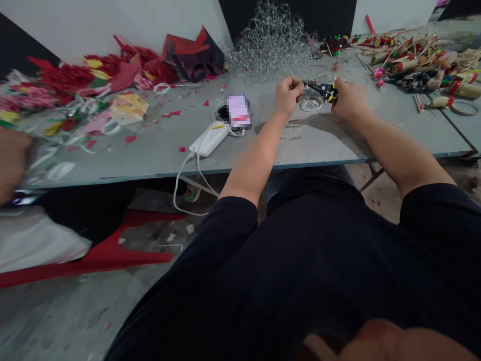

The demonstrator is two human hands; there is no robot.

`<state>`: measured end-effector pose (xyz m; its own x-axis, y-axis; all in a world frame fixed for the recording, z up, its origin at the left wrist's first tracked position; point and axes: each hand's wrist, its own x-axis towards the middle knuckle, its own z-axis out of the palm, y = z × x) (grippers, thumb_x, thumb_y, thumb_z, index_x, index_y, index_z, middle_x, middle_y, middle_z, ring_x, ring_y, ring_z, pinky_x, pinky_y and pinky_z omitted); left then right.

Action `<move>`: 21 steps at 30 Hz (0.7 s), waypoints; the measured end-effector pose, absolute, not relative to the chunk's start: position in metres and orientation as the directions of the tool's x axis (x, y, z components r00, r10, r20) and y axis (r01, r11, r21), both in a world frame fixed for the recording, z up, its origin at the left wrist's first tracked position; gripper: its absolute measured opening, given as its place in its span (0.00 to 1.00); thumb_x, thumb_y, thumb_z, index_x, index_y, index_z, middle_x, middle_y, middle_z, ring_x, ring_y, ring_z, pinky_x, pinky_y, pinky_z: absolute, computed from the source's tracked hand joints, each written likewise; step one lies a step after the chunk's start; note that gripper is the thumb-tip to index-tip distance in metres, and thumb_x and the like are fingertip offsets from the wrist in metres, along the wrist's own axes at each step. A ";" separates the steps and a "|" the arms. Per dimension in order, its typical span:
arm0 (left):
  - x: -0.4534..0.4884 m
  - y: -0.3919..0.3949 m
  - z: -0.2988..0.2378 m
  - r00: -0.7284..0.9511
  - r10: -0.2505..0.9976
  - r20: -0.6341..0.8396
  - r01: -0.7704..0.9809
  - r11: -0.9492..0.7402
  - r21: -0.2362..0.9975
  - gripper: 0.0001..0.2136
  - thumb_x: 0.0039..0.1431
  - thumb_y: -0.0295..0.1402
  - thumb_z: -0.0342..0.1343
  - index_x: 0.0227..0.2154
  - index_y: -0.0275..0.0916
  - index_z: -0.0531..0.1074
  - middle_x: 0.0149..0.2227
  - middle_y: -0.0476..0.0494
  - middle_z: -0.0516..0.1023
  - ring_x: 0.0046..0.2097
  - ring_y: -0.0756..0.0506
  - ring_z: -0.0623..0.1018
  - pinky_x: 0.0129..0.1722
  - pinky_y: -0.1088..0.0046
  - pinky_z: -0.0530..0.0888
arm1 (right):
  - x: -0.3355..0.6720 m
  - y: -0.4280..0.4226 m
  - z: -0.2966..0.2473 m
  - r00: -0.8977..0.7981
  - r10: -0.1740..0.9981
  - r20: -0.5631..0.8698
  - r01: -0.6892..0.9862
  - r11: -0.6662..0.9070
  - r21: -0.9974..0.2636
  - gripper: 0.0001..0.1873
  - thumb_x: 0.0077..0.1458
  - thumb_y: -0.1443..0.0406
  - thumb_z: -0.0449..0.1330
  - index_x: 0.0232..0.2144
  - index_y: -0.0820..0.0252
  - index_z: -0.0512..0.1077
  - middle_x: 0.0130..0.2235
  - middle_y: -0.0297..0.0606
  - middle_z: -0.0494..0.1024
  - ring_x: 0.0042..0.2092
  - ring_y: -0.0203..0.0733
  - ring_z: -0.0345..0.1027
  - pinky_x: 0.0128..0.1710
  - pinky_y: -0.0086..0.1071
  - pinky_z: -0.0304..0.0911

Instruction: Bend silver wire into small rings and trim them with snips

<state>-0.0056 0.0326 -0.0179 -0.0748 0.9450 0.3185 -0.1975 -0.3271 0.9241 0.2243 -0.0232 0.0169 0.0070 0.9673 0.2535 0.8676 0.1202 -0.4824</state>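
My right hand (348,99) is closed around black-and-yellow pliers (322,90), jaws pointing left. My left hand (287,94) is a fist right at the jaw tips, pinching what looks like a thin wire too fine to make out. Both hands hover above the grey table (158,150), just over a small round coil of wire (310,104). A big tangle of silver wire (271,40) lies behind the hands.
Red, yellow and pink paper flowers (93,75) heap at the back left. Coloured paper cones and sticks (417,62) crowd the right. A white power bank with cables (209,140) and a phone (238,111) lie mid-table. Another person's hand (11,160) shows at the left edge above a red chair (112,250).
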 end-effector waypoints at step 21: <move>-0.006 0.019 -0.011 -0.006 0.973 0.229 -0.384 -0.214 0.898 0.17 0.75 0.51 0.75 0.32 0.56 0.77 0.30 0.51 0.79 0.30 0.44 0.79 0.25 0.71 0.73 | 0.242 -0.022 0.016 0.101 0.961 0.257 0.826 0.062 -0.560 0.25 0.73 0.65 0.80 0.62 0.43 0.74 0.73 0.45 0.81 0.76 0.64 0.66 0.84 0.64 0.58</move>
